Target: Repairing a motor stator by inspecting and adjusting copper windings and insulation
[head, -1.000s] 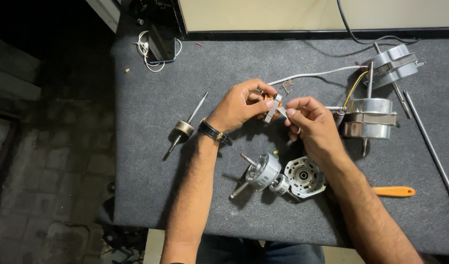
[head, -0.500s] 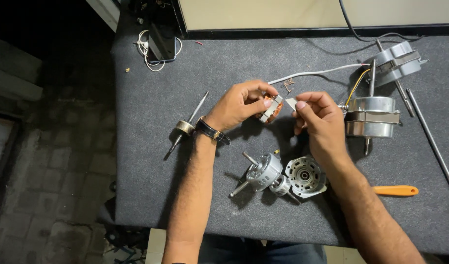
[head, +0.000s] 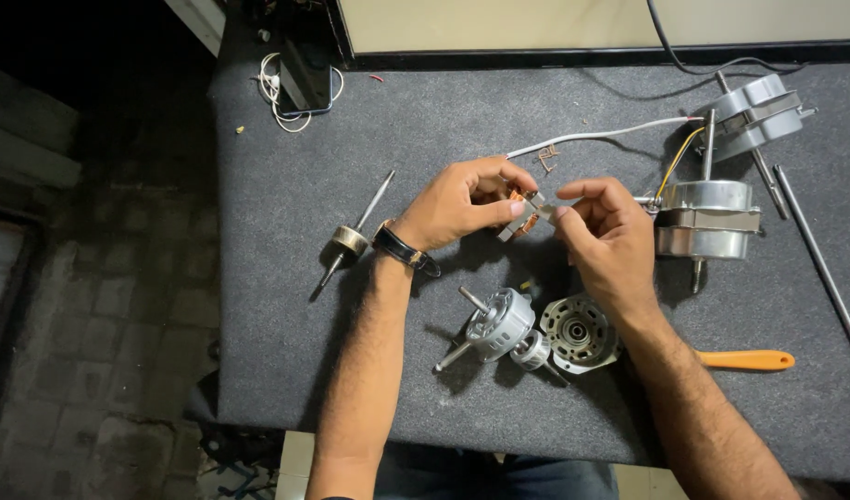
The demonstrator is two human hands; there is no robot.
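Over the middle of a grey felt-covered table, my left hand, with a black wristwatch, pinches a small metal part with copper windings. My right hand meets it from the right, its fingertips on the same small part. Just below the hands lie a silver motor rotor with a shaft and an open motor end cover. Right of my right hand stands a round silver motor housing with yellow and white wires.
A loose rotor on a thin shaft lies left of my left wrist. An orange-handled tool lies at the right. A second motor and a long metal rod are at the far right. A black phone with white cable sits at the back left.
Both hands have stayed together on the small wound part, shifting it slightly and turning it between the fingers. Nothing else on the table has moved.
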